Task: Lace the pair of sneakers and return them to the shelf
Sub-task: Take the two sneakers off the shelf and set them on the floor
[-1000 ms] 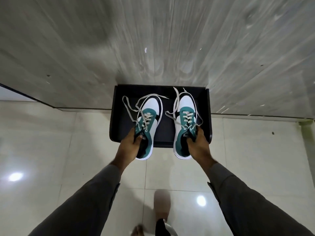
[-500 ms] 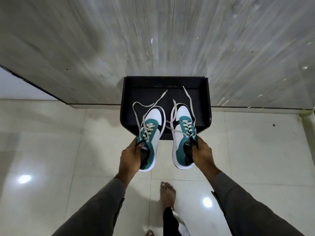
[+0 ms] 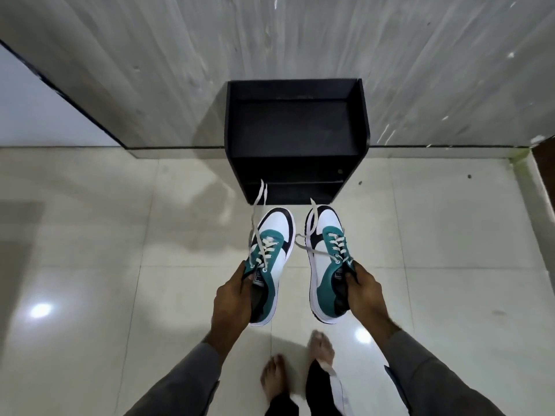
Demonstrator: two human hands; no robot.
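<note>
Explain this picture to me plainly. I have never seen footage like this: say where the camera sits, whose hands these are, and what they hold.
The camera is worn on a person's head and looks forward and down, so you see that person's own arms and bare feet from above. There is no machine here. The left hand grips one sneaker by its heel opening; the right hand grips the other sneaker the same way. Both shoes are teal, white and black, held in the air above the pale tiled floor, with loose lace ends trailing. Ahead, against the grey wall, stands a small black shelf; no shoes are on it.
</note>
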